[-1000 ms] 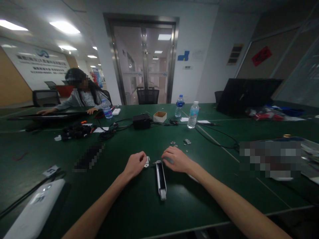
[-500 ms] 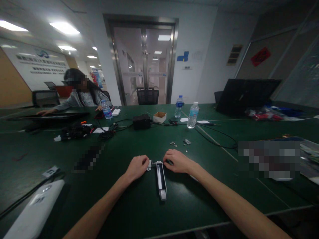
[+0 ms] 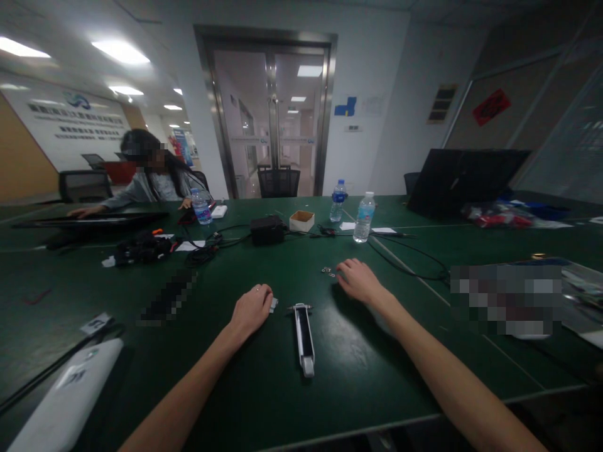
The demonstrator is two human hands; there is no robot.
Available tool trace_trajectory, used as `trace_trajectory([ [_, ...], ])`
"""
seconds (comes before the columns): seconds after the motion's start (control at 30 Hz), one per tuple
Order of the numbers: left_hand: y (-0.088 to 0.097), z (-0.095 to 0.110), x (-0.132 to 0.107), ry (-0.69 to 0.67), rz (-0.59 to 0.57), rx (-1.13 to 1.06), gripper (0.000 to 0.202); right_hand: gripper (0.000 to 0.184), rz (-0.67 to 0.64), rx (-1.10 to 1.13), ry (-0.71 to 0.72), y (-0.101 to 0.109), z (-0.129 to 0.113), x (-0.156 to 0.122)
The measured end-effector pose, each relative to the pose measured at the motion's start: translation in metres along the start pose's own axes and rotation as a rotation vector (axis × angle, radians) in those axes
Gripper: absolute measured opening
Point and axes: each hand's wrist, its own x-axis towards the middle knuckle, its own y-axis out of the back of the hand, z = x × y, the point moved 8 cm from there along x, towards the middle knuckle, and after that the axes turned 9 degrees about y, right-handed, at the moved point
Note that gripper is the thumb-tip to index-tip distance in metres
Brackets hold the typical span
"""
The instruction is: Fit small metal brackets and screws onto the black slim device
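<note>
A long white frame point(image 3: 304, 342) with a dark slot and a thin crosswise rod at its far end lies on the green table between my hands, touched by neither. Just left of the rod, my left hand point(image 3: 252, 309) is closed on a small silvery metal plate point(image 3: 274, 306), mostly covered by the fingers. My right hand point(image 3: 358, 279) is farther out, palm down, its fingers bent and slightly apart beside several small metal rings point(image 3: 327, 271). What lies beneath this hand is hidden.
Two water bottles point(image 3: 364, 217) point(image 3: 338, 201), a small open box point(image 3: 302, 221) and a black adapter point(image 3: 267, 230) with cables stand farther back. A white device point(image 3: 68, 395) lies at the near left. Another person point(image 3: 155, 172) sits at the far left.
My right hand has left the frame's rod and moved away from me and right, over the small metal parts. My left hand has drawn slightly left and away from the rod with the metal plate.
</note>
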Motion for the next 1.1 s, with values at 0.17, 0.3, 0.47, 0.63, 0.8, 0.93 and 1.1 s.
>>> trace_trajectory([
  [0.17,0.0,-0.006,0.004,0.011,0.032,-0.023,0.029,0.03,-0.098,-0.057,-0.163,-0.006,0.043,-0.007],
  [0.3,0.004,0.0,0.001,-0.017,0.065,-0.053,0.03,0.026,-0.227,0.019,-0.163,-0.017,0.053,-0.01],
  [0.47,0.01,0.012,-0.006,-0.065,0.072,-0.068,0.03,0.016,-0.261,0.091,-0.133,-0.03,0.048,-0.007],
  [0.63,0.011,0.02,-0.011,-0.11,0.083,-0.065,0.03,0.014,-0.286,0.118,-0.155,-0.04,0.045,-0.004],
  [0.8,0.008,0.019,-0.011,-0.121,0.067,-0.09,0.031,0.028,-0.275,0.154,-0.146,-0.043,0.037,-0.004],
  [0.93,0.008,0.021,-0.012,-0.137,0.063,-0.09,0.031,0.027,-0.233,0.188,-0.069,-0.043,0.021,-0.002],
  [1.1,0.01,0.024,-0.014,-0.12,0.034,-0.076,0.03,0.025,-0.162,0.228,0.079,-0.038,-0.002,0.001],
])
